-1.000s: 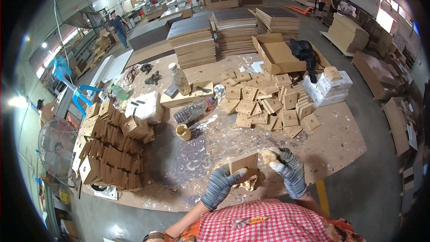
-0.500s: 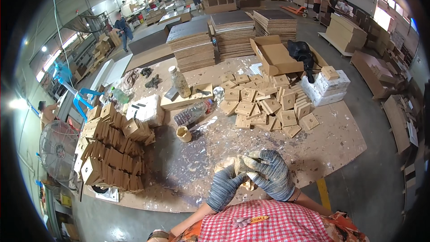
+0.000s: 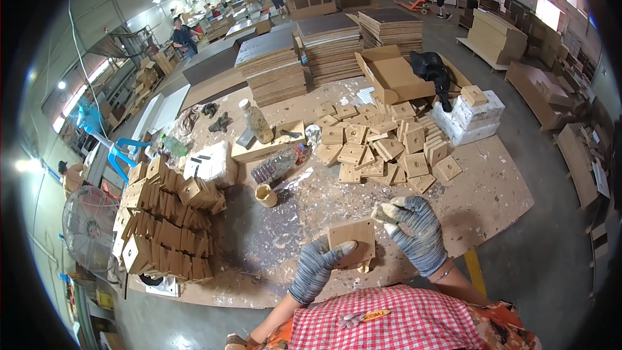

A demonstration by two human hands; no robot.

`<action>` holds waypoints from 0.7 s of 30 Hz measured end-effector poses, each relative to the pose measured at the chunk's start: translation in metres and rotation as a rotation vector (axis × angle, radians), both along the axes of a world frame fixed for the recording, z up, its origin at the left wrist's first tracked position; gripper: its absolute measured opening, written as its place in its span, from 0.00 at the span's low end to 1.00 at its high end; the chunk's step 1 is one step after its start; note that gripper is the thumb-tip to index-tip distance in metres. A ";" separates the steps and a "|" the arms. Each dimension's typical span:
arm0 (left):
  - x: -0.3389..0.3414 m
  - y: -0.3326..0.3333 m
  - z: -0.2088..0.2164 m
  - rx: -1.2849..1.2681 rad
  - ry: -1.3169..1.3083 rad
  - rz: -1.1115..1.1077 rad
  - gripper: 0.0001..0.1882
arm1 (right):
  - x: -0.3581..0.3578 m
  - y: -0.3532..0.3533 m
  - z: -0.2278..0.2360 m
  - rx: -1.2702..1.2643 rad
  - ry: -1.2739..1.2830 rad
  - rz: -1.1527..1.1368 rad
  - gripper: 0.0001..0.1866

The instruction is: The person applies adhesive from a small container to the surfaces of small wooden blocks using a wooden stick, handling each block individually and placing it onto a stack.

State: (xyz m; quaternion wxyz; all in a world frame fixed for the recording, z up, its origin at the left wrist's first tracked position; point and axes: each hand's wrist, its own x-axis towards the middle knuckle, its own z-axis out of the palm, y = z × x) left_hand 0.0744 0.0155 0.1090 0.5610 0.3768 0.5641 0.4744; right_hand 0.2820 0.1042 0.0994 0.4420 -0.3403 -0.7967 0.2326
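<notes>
Apart now, left grip (image 3: 317, 269) clasps the wooden square (image 3: 352, 241); right grip (image 3: 414, 230) hovers half-curled, released.

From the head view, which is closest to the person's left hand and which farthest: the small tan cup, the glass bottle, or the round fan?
From the left hand:
1. Small tan cup, just up and left on the board.
2. Glass bottle, farther up the board.
3. Round fan, off the board at far left.

Bright, even daylight fills the hall; ceiling lamps (image 3: 157, 0) glare, edges bend and darken, shadows stay soft.
</notes>
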 end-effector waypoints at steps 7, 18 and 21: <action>-0.008 0.003 0.019 -0.055 -0.222 0.035 0.24 | 0.005 0.004 0.009 -0.102 0.227 0.055 0.17; -0.005 0.008 0.011 0.003 -0.096 0.022 0.22 | -0.003 -0.004 0.006 0.059 0.070 0.187 0.17; -0.006 0.011 0.005 -0.042 -0.496 0.215 0.23 | 0.001 -0.014 0.001 0.078 -0.033 0.226 0.17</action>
